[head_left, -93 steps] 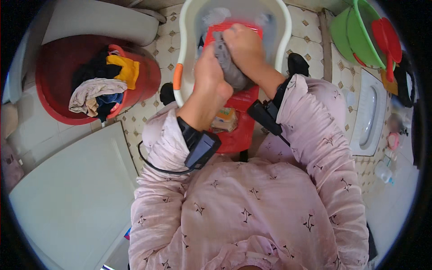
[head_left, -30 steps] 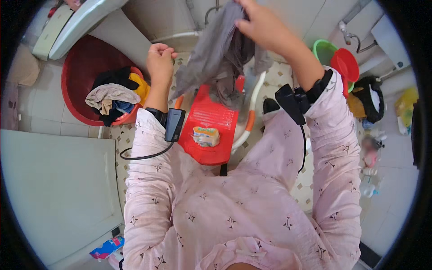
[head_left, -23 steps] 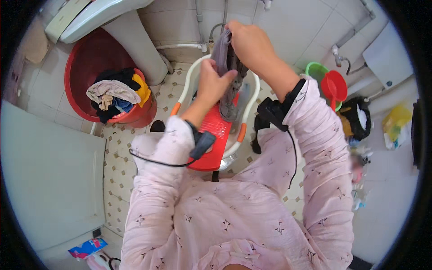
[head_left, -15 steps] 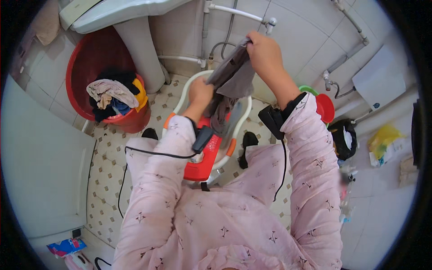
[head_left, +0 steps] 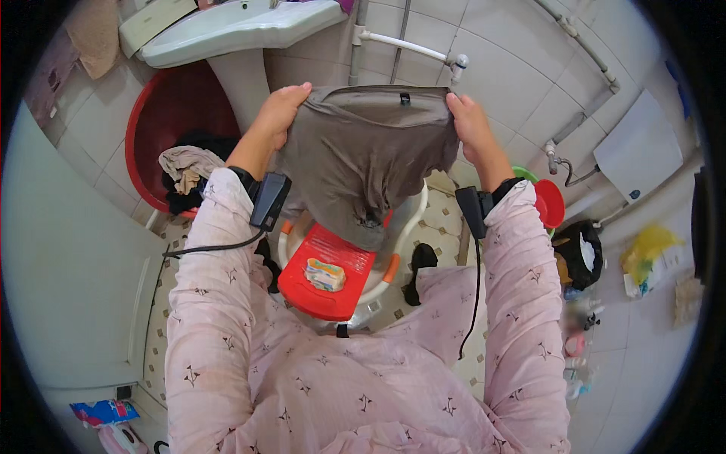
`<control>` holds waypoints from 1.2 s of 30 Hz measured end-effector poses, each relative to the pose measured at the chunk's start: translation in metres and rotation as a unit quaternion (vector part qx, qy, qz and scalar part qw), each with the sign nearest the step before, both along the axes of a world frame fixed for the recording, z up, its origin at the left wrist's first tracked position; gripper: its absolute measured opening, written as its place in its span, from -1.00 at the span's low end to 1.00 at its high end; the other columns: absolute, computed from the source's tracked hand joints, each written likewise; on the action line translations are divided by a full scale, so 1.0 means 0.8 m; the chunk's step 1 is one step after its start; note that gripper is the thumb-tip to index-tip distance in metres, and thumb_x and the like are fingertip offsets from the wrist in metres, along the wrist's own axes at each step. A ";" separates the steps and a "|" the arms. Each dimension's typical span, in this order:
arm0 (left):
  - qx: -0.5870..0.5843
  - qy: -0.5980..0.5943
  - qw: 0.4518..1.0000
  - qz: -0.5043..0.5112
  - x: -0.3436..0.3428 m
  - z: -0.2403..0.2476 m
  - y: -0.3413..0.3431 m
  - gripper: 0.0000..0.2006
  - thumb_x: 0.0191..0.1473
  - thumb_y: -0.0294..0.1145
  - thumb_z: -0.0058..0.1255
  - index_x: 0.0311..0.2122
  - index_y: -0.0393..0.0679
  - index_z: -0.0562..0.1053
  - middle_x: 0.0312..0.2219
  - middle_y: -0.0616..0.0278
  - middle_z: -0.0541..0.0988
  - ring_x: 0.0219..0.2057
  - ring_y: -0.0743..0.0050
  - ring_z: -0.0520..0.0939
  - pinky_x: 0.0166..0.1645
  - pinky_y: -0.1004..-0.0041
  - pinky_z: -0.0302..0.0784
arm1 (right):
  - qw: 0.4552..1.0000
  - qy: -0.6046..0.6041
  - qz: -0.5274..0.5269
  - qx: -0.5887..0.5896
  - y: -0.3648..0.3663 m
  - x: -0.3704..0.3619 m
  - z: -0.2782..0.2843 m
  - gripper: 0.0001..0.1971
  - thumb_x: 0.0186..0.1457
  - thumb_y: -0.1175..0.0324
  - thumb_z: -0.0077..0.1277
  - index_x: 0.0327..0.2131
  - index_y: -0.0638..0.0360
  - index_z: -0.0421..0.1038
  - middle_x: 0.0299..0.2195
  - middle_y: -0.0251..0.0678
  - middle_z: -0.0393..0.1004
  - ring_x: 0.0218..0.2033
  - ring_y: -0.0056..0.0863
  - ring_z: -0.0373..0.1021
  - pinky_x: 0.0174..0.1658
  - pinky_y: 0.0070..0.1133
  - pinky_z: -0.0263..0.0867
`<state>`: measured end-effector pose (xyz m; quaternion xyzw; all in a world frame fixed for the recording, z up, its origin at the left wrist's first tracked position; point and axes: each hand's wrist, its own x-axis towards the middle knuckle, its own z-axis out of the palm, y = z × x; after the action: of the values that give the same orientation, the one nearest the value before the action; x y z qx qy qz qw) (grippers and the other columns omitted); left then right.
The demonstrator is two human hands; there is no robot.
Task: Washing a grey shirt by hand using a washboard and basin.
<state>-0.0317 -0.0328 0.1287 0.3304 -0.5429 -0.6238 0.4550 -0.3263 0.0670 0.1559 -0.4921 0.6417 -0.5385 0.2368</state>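
A wet-looking grey-brown shirt (head_left: 348, 155) hangs spread wide in front of me, its neck opening and a dark label along the top. My left hand (head_left: 278, 119) pinches its upper left corner, and my right hand (head_left: 472, 127) grips the upper right one. The lower end of the cloth reaches a red washboard (head_left: 314, 296), covering its far part. On the washboard's near end rests a bar of soap (head_left: 325, 275) with a colourful wrapper or markings. The board leans in a white tub (head_left: 417, 216) with orange grips, its inside mostly hidden by the shirt.
A large red bucket (head_left: 138, 155) with piled clothes (head_left: 189, 168) stands at the left under a white washbasin (head_left: 242, 38). Pipes and a tap (head_left: 458, 64) run along the tiled wall. At the right are a red basin (head_left: 550, 203) and a black bag (head_left: 578, 253).
The shirt has gone from bunched to spread out. My left hand has moved left and up, my right hand slightly right and down. The soap now shows fully.
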 end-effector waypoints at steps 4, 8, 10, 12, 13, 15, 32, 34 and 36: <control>0.101 0.007 0.995 0.010 -0.002 0.026 -0.006 -0.73 0.00 -0.21 -0.08 -0.36 -0.24 0.42 -0.41 0.16 0.50 -0.38 0.40 0.49 -0.26 0.39 0.38 | 1.000 -0.014 0.002 0.003 -0.007 0.000 -0.011 -0.65 -0.03 0.16 -0.04 -0.30 0.28 0.28 -0.46 -0.31 0.34 -0.42 -0.55 0.21 -0.34 -0.57 0.16; 0.140 0.059 0.988 -0.040 0.009 0.029 -0.010 -0.76 0.03 -0.23 -0.10 -0.33 -0.22 0.40 -0.41 0.18 0.51 -0.37 0.38 0.50 -0.26 0.36 0.43 | 0.977 0.139 0.147 -0.071 0.010 0.007 -0.018 -0.67 -0.11 0.19 0.07 -0.33 0.20 0.31 -0.47 -0.37 0.31 -0.42 -0.59 0.22 -0.33 -0.63 0.16; 0.118 0.059 0.989 -0.062 0.015 0.027 -0.011 -0.77 0.06 -0.24 -0.14 -0.31 -0.20 0.38 -0.39 0.20 0.50 -0.36 0.40 0.50 -0.25 0.37 0.43 | 0.975 0.159 0.150 -0.033 0.012 -0.001 -0.018 -0.68 -0.13 0.21 0.08 -0.33 0.18 0.30 -0.48 -0.39 0.31 -0.43 -0.61 0.22 -0.34 -0.65 0.15; 0.096 0.059 0.990 -0.088 0.012 0.022 -0.009 -0.78 0.08 -0.25 -0.18 -0.30 -0.19 0.37 -0.37 0.22 0.49 -0.35 0.41 0.50 -0.24 0.39 0.43 | 0.973 0.178 0.149 0.006 0.013 -0.008 -0.017 -0.68 -0.14 0.23 0.09 -0.33 0.16 0.29 -0.48 -0.41 0.30 -0.43 -0.63 0.21 -0.34 -0.67 0.15; 0.076 0.083 0.990 -0.082 0.011 0.021 -0.002 -0.77 0.10 -0.25 -0.22 -0.28 -0.19 0.35 -0.35 0.22 0.48 -0.33 0.42 0.50 -0.21 0.39 0.43 | 0.986 0.092 0.135 0.033 0.012 -0.009 -0.015 -0.70 -0.13 0.27 0.07 -0.31 0.16 0.27 -0.47 -0.40 0.31 -0.42 -0.64 0.23 -0.34 -0.68 0.16; 0.057 0.106 0.990 -0.079 0.006 0.018 0.010 -0.77 0.12 -0.24 -0.25 -0.27 -0.18 0.34 -0.33 0.22 0.47 -0.32 0.43 0.49 -0.19 0.40 0.42 | 0.991 0.005 0.118 0.060 0.013 -0.009 -0.016 -0.71 -0.11 0.32 0.05 -0.29 0.16 0.25 -0.46 -0.38 0.32 -0.41 -0.64 0.24 -0.33 -0.68 0.17; 0.153 0.244 0.956 -0.065 -0.033 -0.029 0.056 -0.74 0.15 -0.17 -0.36 -0.28 -0.15 0.27 -0.42 0.24 0.45 -0.40 0.37 0.51 -0.23 0.32 0.46 | 0.907 -0.325 0.265 -0.029 0.038 0.085 -0.039 -0.69 -0.06 0.39 -0.06 -0.17 0.22 0.27 -0.37 -0.31 0.38 -0.36 -0.54 0.33 -0.23 -0.59 0.25; 0.171 0.240 0.953 -0.074 -0.035 -0.035 0.066 -0.74 0.14 -0.17 -0.34 -0.28 -0.14 0.27 -0.42 0.24 0.45 -0.39 0.38 0.51 -0.23 0.31 0.46 | 0.939 -0.208 0.272 0.005 0.042 0.090 -0.045 -0.65 -0.09 0.36 0.01 -0.17 0.19 0.28 -0.33 -0.32 0.38 -0.34 -0.57 0.32 -0.22 -0.60 0.24; 0.192 0.235 0.949 -0.088 -0.039 -0.044 0.073 -0.75 0.14 -0.16 -0.33 -0.29 -0.14 0.27 -0.42 0.25 0.45 -0.39 0.38 0.51 -0.22 0.31 0.46 | 0.929 0.025 0.339 0.148 0.041 0.089 -0.059 -0.61 -0.15 0.25 0.11 -0.21 0.18 0.34 -0.31 -0.36 0.39 -0.33 -0.65 0.28 -0.22 -0.67 0.19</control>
<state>-0.0630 0.0257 0.0935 0.2059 -0.3176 -0.8138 0.4409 -0.2552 0.0996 0.1087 -0.6527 0.5149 -0.3126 0.4595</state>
